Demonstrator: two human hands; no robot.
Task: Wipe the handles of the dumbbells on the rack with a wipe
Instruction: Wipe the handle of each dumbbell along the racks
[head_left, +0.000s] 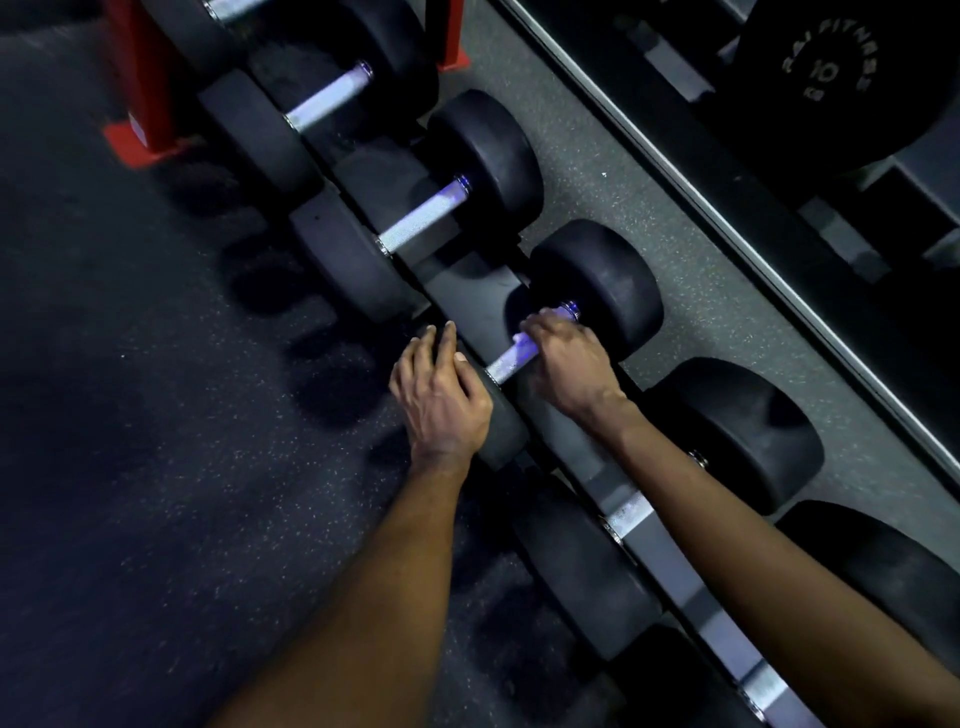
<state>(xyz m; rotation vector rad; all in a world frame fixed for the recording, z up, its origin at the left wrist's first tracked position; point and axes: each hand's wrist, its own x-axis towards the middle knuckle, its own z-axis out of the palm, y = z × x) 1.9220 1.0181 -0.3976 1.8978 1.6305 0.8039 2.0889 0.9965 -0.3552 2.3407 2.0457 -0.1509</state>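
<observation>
Wiping the handle (503, 365) of one dumbbell (602, 280) on the rack (639, 525), viewed from above.
The right hand (566, 364) curls round the far end of the handle; a pale patch under its fingers may be the wipe, though this cannot be confirmed. The left hand (441, 395) lies flat, fingers straight, on the near head (504, 436), probably to stop the dumbbell rolling in its cradle. A weight plate (841, 78) at upper right reads "FITNESS" and "10".

- Floor (156, 415) left of the rack (462, 283): open.
- Gaps along the rack between paired dumbbell heads (483, 150): narrow, walled both sides.
- Red post (140, 78) blocks the rack's far end.
</observation>
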